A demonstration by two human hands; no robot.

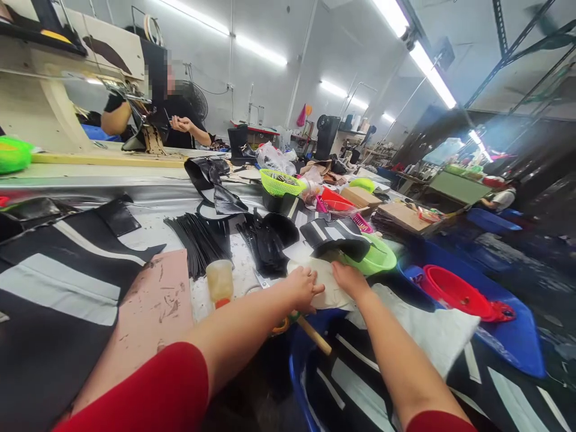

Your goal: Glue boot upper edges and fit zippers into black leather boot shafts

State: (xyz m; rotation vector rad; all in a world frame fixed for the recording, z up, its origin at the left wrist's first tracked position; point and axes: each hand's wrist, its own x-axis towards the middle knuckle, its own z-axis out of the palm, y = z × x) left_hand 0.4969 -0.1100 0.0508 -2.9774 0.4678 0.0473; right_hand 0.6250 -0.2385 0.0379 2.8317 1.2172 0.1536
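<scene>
Pale sheet [324, 277] being handled: left hand [304, 288] at nine o'clock, right hand [350, 278] at three; grip closure cannot be told; two-handed steadying seemingly needed.

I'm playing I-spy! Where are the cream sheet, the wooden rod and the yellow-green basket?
Cream sheet [327, 284]: head view, middle of its visible face.
Wooden rod [314, 335]: head view, middle of its length.
Yellow-green basket [279, 186]: head view, front of its wall.

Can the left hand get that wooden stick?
Probably yes: the left hand is right by the wooden stick, and nothing seems to cover the stick's near end. It would just have to leave the pale piece it's touching.
</scene>
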